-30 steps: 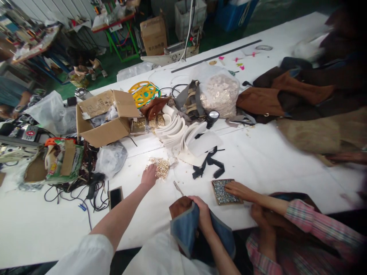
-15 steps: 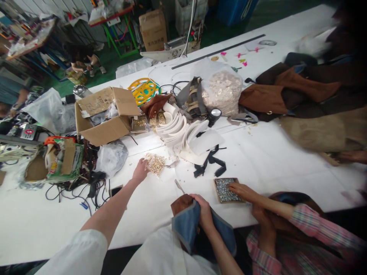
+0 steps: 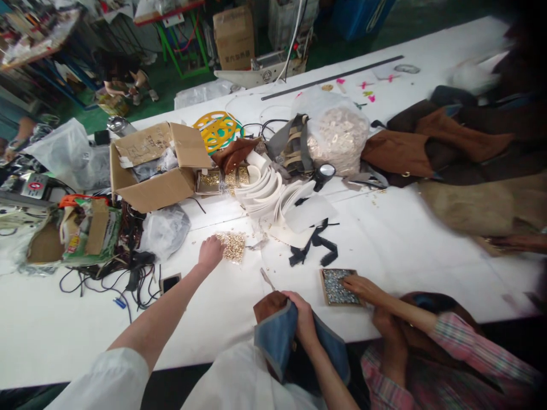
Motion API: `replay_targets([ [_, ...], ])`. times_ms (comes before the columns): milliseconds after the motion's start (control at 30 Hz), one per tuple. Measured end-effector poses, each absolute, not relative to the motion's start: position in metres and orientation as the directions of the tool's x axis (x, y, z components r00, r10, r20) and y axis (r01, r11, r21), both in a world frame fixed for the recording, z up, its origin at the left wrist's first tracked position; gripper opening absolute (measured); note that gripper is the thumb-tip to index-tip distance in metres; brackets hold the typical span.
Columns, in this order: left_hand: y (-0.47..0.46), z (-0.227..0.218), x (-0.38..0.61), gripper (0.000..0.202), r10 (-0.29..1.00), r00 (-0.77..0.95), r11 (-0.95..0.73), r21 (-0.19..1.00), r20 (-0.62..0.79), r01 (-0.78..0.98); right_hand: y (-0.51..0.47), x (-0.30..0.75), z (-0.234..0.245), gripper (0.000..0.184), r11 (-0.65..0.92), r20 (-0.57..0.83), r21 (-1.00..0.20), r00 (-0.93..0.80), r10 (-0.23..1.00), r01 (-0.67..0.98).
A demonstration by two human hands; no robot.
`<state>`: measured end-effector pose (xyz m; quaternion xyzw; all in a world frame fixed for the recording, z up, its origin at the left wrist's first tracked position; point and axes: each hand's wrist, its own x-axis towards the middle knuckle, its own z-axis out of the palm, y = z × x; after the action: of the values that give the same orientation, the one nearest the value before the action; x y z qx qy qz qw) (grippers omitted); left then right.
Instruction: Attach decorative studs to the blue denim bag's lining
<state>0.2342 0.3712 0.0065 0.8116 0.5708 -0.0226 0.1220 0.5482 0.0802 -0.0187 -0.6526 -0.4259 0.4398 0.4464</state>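
Observation:
At the edge of a clear plastic bag of small gold-coloured metal pieces (image 3: 233, 248) is my left hand (image 3: 211, 253). Its fingers are bent closed into the near side of the bag, and whatever lies between the fingertips is hidden. My right hand (image 3: 302, 316) grips a blue and brown fabric piece (image 3: 273, 337) with grey-bound edges, held up at the table's front edge by its top. A thin pointed tool (image 3: 268, 278) lies on the white table (image 3: 222, 310) just beyond that piece.
To the right, a co-worker's hand (image 3: 363, 288) reaches into a shallow box of silvery pieces (image 3: 337, 286). White curved strips (image 3: 265, 191), black straps (image 3: 318, 245) and an open cardboard box (image 3: 154, 191) lie beyond my hands. Dark cords (image 3: 128, 285) and a phone (image 3: 171, 283) are at left.
My left hand's fingers have curled in more at the bag's edge. The right hand keeps its grip on the fabric piece. The view has shifted slightly.

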Motion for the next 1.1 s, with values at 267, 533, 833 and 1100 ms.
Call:
replay_targets([
  [267, 0.425, -0.019, 0.349, 0.027, 0.867, 0.452, -0.414, 0.2, -0.211, 0.888, 0.088, 0.549, -0.023, 0.035, -0.268, -0.223, -0.954, 0.277, 0.934, 0.133],
  [533, 0.436, -0.037, 0.363, 0.016, 0.801, 0.534, -0.506, 0.168, -0.271, 0.846, 0.096, 0.557, -0.02, 0.035, -0.259, -0.21, -0.953, 0.272, 0.939, 0.156],
  [833, 0.446, -0.04, 0.366, 0.014, 0.751, 0.569, -0.534, 0.199, -0.335, 0.822, 0.1, 0.551, -0.018, 0.033, -0.269, -0.21, -0.948, 0.299, 0.931, 0.172],
  [1100, 0.428, -0.01, 0.369, 0.023, 0.718, 0.653, -0.573, 0.33, -0.239, 0.751, 0.098, 0.546, -0.015, 0.031, -0.273, -0.209, -0.939, 0.285, 0.935, 0.207],
])
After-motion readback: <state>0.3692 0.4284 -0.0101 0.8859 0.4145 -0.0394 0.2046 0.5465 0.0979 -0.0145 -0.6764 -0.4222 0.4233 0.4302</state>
